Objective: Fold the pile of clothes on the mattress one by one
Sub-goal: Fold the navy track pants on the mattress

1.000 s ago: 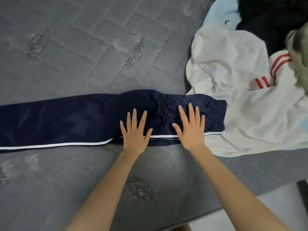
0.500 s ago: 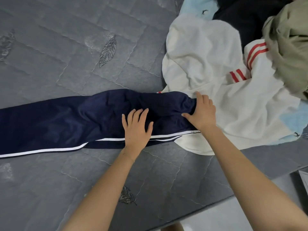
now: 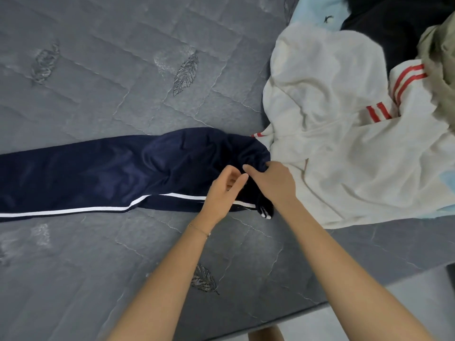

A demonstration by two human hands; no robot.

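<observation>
Your grey quilted mattress (image 3: 123,70), stitched with leaf motifs, carries everything here. The navy trousers (image 3: 98,173), with a white side stripe, lie stretched across it from the left edge to the middle. On your right is the pile: a white garment (image 3: 332,156) with red stripes in front, and a pale blue piece (image 3: 317,11), a black piece (image 3: 394,28) and an olive piece (image 3: 440,70) heaped behind it.

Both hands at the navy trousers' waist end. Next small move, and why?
Probably lift that end and fold it leftward over the legs: the right hand grips the waist of the navy white-striped trousers, the left hand is beside it, and the legs lie flat on the grey quilted mattress.
</observation>
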